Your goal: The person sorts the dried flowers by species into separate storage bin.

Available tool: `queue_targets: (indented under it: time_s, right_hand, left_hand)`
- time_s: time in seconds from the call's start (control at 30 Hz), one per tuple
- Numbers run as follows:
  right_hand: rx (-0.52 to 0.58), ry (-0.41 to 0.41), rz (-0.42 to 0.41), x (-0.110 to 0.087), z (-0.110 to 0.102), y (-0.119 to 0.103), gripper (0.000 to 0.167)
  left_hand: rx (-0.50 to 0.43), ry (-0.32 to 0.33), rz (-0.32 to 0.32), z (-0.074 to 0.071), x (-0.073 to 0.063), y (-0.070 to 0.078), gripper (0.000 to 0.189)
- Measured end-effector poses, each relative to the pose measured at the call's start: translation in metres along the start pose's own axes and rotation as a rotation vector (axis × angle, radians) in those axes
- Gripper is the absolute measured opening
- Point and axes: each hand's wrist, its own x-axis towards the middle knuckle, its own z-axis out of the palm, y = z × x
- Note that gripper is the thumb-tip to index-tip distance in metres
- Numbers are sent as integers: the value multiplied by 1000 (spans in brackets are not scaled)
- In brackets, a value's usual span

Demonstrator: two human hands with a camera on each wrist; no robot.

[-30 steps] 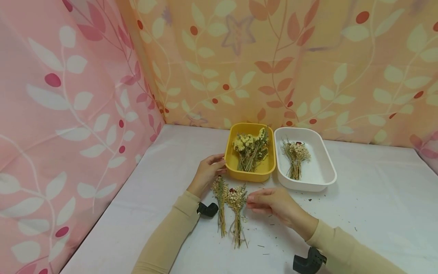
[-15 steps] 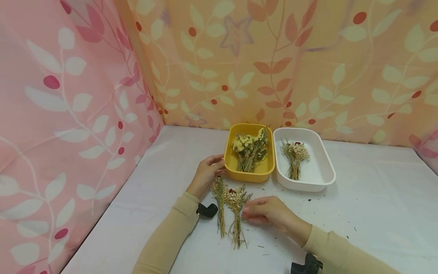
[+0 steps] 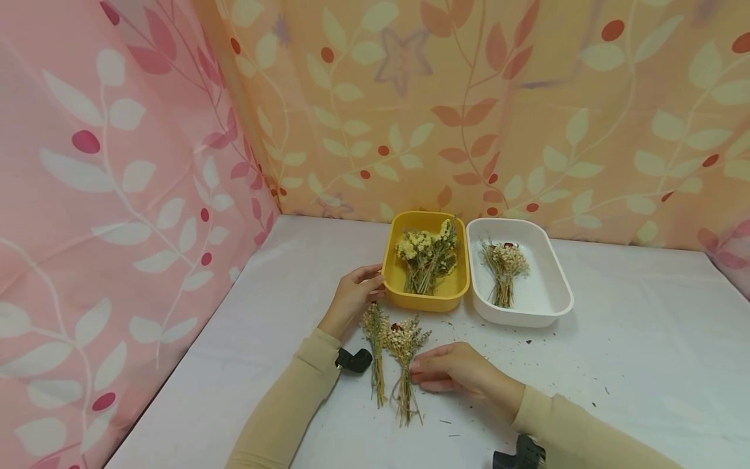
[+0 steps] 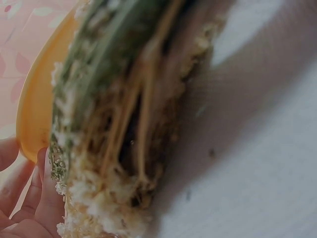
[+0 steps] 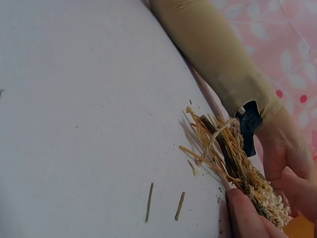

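My left hand (image 3: 350, 296) touches the left front corner of the yellow tray (image 3: 428, 303), fingertips along its wall. My right hand (image 3: 459, 371) is beside the nearer dried flower bundle (image 3: 405, 365), fingertips at its stems. In the right wrist view, a finger (image 5: 245, 210) lies against the tied bundle (image 5: 240, 161), with the thumb (image 5: 297, 186) on its other side; the bundle lies on the table. A second, thinner bundle (image 3: 377, 352) lies just left of it, below my left hand. That hand's camera sees blurred stems and pale blossoms (image 4: 94, 198) close up.
Yellow-flowered dried bunches (image 3: 430, 257) lie in the yellow tray. The white tray (image 3: 553, 296), right beside it, holds pale dried flowers (image 3: 505, 267) with a dark red bloom. Stem scraps (image 3: 450, 435) litter the white table (image 3: 633, 365). Patterned cloth (image 3: 351, 98) hangs behind.
My right hand has moved down and left, from beside the flower heads to the stems of the nearer bundle. My left hand stays at the yellow tray, and both bundles lie as before.
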Motion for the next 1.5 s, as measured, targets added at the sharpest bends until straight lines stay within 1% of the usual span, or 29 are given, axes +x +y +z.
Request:
queue_targets:
  time_s: [0.2,0.37,0.43,0.6,0.67,0.8,0.93,1.07,1.33,1.4,1.5]
  right_hand:
    - [9,45,1,5,3,1,38]
    - [20,57,3,5,5,0,35]
    - [27,63,-1,4,6,-1,37]
    - [40,86,-19,6,7,-1,50]
    - [43,92,-26,8,7,0,51]
    - [58,100,-37,9,10,-2,42]
    - [72,106,-43,11,11,-3,35]
    - [79,115,-53,12,13,-4,37]
    - [122,110,-82,15,17,-1,48]
    - [122,112,-86,16,18,0,47]
    - [119,122,-89,19,18,0,41]
  left_hand:
    - [2,1,-3,0,0,-1,40]
    - [1,-2,-3,0,1,-1,40]
    - [-1,-1,0,0,1,-1,40]
    - [-15,0,7,-1,0,-1,40]
    - [-25,2,3,-1,0,-1,40]
    - [-40,4,-5,0,-1,0,40]
    - [-16,-1,4,1,-2,1,40]
    - [8,-9,16,0,-2,2,40]
    - [8,-16,24,0,-2,2,40]
    - [11,-15,24,0,-2,1,41]
    - [13,-13,25,0,-1,0,41]
